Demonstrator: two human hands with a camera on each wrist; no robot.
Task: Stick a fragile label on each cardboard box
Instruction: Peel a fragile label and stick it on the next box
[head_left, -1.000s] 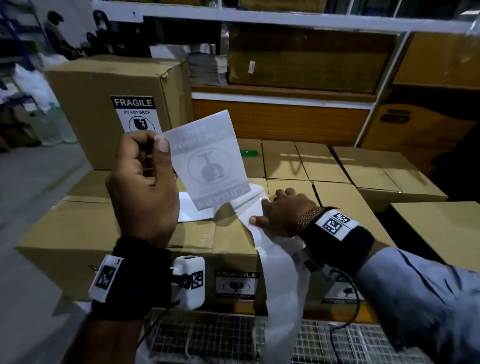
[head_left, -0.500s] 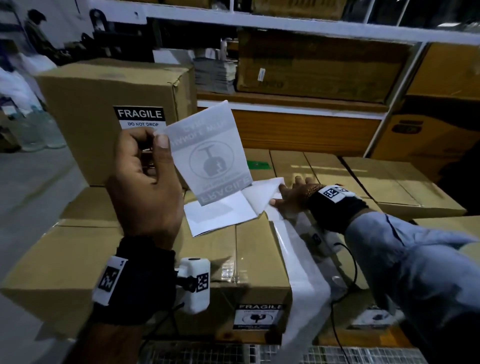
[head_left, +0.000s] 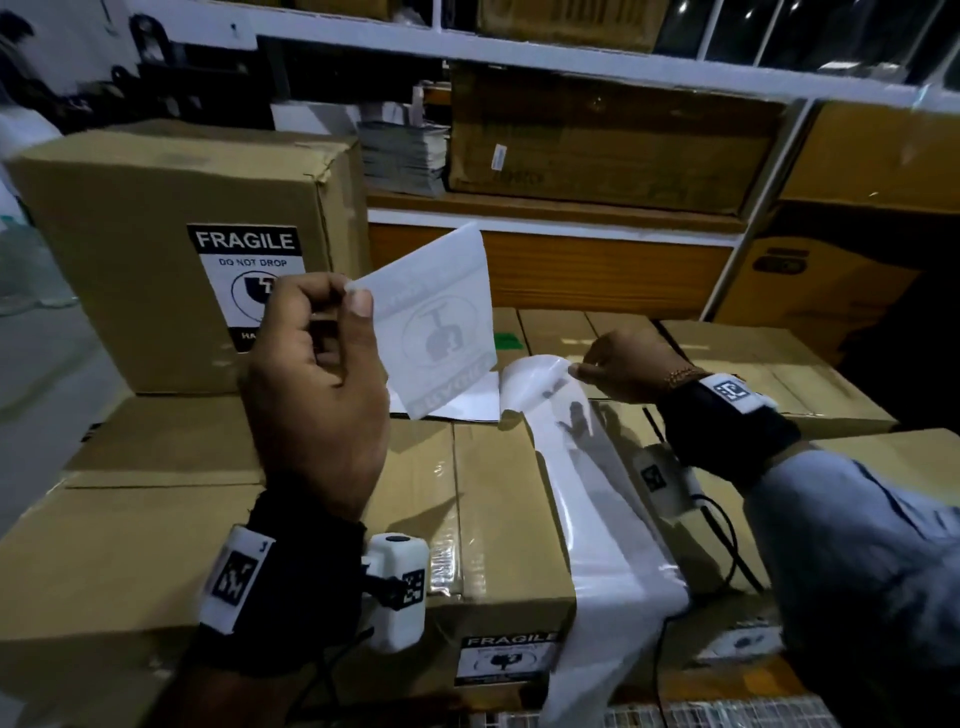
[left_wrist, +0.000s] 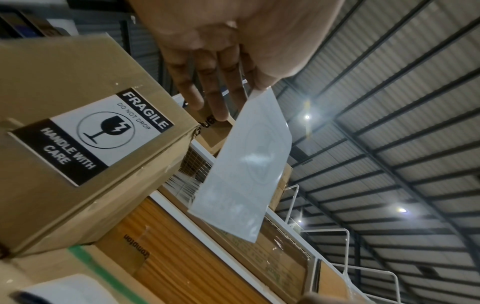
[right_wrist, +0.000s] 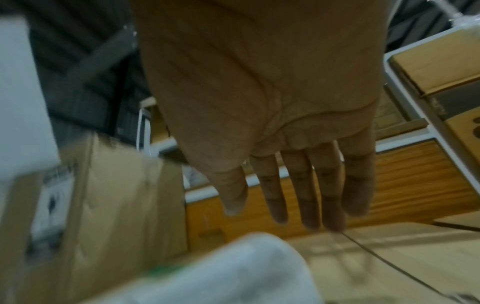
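Warehouse shelving behind, stacked cardboard boxes in front. Peeled fragile label (head_left: 441, 322) held up in the air, pinched at its upper left corner between thumb and forefinger of the left hand (head_left: 317, 384), print seen reversed through the sheet, so sticky side probably toward the camera. Long axis hanging down and rightward from the fingers, lower edge free above the near box (head_left: 467, 499). Tall box (head_left: 156, 218) just behind the left hand, already wearing its own label (head_left: 244, 280); near box also labelled on its front face. Right hand (head_left: 628, 366) lower and farther right, well apart from the label, at the curled end of the white backing strip (head_left: 587, 499); head view suggests a light pinch, wrist view shows fingers hanging nearly straight, so grip cannot be told. Left hand nearer by far for placing.
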